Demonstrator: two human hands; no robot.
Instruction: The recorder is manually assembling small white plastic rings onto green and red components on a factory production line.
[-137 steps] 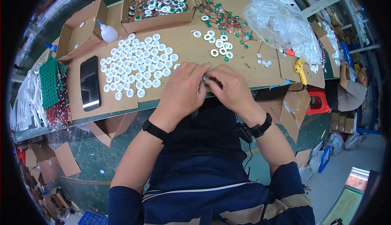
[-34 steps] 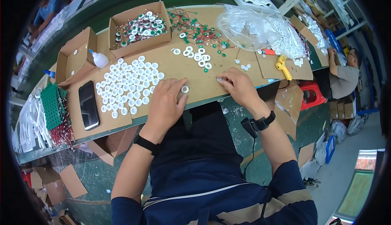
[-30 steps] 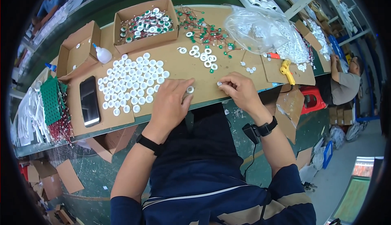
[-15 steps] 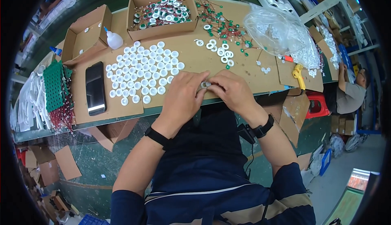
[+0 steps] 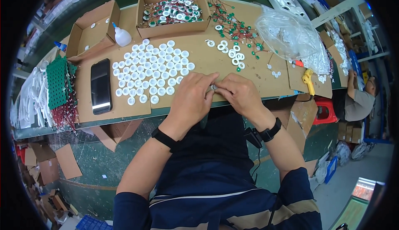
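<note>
Close to the table's front edge, my left hand (image 5: 192, 93) and my right hand (image 5: 240, 90) meet, with fingers closed on one small white round piece (image 5: 213, 87). The piece is tilted and mostly covered by my fingertips, so its face cannot be made out. Left of my hands spreads a group of white round caps (image 5: 153, 91), laid out on the cardboard sheet (image 5: 174, 105). Beyond my right hand lie several white rings (image 5: 232, 54) and a tangle of small green discs with red wires (image 5: 239, 33).
An open cardboard box (image 5: 172, 30) of wired discs stands at the back, beside a nearly bare box (image 5: 88, 41) and a white squeeze bottle (image 5: 122, 37). A black phone (image 5: 101, 87) lies left. At right are a clear plastic bag (image 5: 279, 33) and a yellow tool (image 5: 308, 80).
The small white piece has been turned more edge-on between my fingers, and both hands remain together. The whole view has shifted slightly, moving the tabletop things a little to the right.
</note>
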